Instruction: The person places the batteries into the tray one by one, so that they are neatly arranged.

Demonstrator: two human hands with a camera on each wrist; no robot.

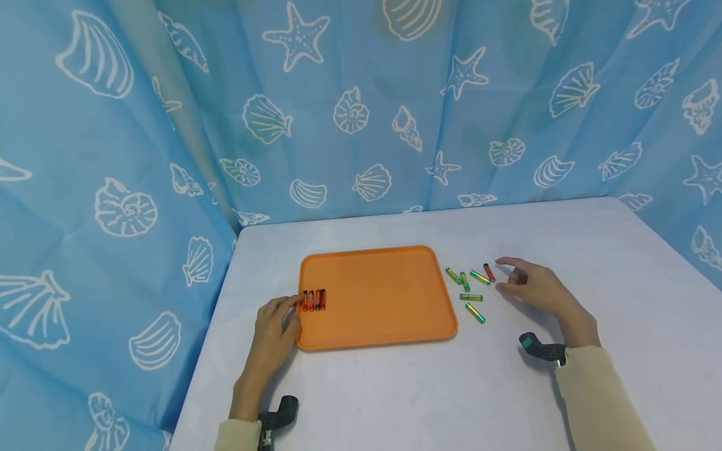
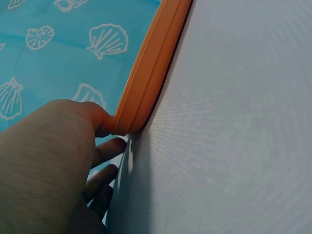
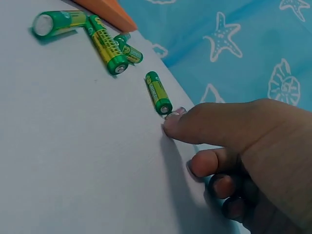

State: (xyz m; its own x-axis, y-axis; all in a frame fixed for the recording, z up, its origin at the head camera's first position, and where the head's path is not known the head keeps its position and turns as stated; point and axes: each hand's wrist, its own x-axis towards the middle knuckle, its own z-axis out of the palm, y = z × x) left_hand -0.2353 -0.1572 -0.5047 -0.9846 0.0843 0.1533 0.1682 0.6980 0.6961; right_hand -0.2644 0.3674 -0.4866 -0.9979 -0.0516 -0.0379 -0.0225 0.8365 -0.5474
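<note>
My left hand (image 1: 276,332) rests at the left edge of an orange tray (image 1: 378,300), its index fingertip at the rim. In the left wrist view the thumb meets the outer side of the tray (image 2: 151,73), with the other fingers loosely bent below. Several red batteries (image 1: 311,300) stand side by side in a row inside the tray, near that hand. At the right, my right hand (image 1: 533,285) hovers with thumb and index finger apart, close to a lone red battery (image 1: 489,272). In the right wrist view the thumb mostly covers that battery, next to a green battery (image 3: 158,92).
Several green batteries (image 1: 471,297) lie scattered on the white tablecloth (image 1: 395,401) just right of the tray. A blue curtain (image 1: 338,156) with white shell prints hangs behind and along the sides. Each wrist wears a dark camera mount (image 1: 541,347).
</note>
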